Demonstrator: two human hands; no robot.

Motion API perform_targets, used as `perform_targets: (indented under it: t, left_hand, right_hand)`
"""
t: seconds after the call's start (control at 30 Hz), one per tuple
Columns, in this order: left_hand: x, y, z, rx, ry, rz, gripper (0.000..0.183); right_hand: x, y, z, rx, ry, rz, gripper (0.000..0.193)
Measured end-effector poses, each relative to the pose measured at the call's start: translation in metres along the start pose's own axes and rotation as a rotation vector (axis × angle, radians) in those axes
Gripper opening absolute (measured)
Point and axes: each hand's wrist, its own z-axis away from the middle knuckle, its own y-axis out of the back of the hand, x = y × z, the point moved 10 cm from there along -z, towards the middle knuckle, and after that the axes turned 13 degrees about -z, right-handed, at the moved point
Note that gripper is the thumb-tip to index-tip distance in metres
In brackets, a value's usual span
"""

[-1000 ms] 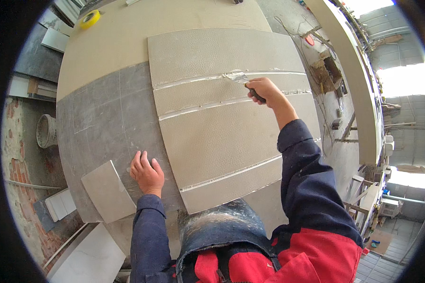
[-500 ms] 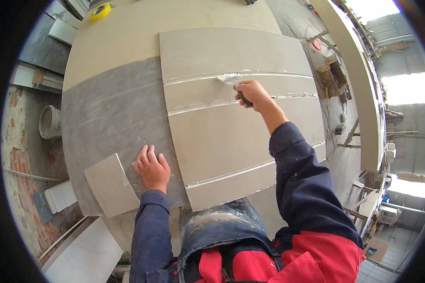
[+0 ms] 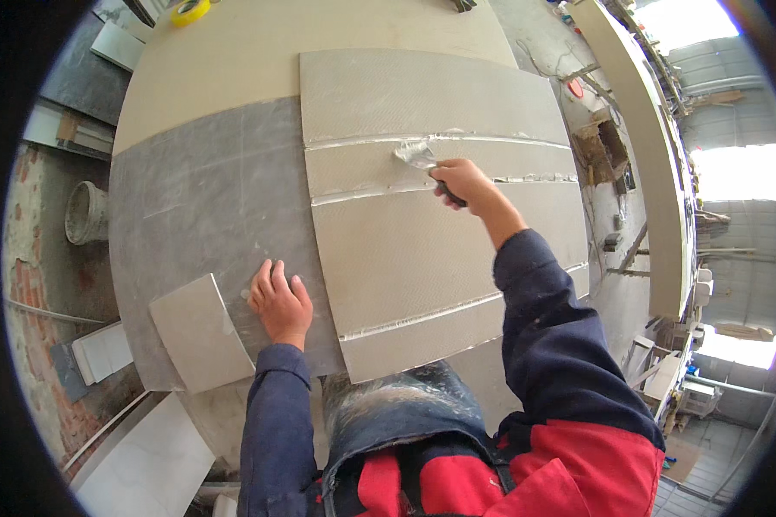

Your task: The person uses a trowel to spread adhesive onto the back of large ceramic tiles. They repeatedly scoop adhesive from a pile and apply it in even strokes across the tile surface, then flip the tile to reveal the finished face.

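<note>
My right hand [image 3: 464, 183] is closed round the dark handle of a putty knife [image 3: 416, 155], whose blade carries whitish paste. The blade is over the strip between the two upper seams of a large beige panel [image 3: 440, 241]. White paste lines run across the panel along its seams. My left hand [image 3: 281, 302] rests on the grey slab [image 3: 207, 198] with fingers stretched out, holding nothing. Between that hand and the slab's left edge lies a small beige tile piece [image 3: 200, 334].
A roll of yellow tape [image 3: 190, 11] lies on the cream surface [image 3: 319, 30] at the far left. On the floor at left stands a dirty bucket [image 3: 87, 213], with white slabs [image 3: 103, 351] nearer me. A long pale beam [image 3: 655, 155] stretches along the right.
The putty knife has turned and moved slightly toward me, down from the upper seam line. My left hand stays on the grey slab. The view has shifted a little.
</note>
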Motion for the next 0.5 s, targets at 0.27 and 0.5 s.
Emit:
perform_targets:
  t: [0.27,0.5]
  left_hand:
    - [-0.001,0.001,0.001,-0.013,0.008,0.009,0.044]
    - [-0.001,0.006,-0.001,-0.040,0.017,0.011,0.044]
  right_hand:
    - [-0.038,0.129,-0.009,0.494,0.148,0.630,0.032]
    - [-0.057,-0.023,-0.016,0.356,0.273,0.834,0.032]
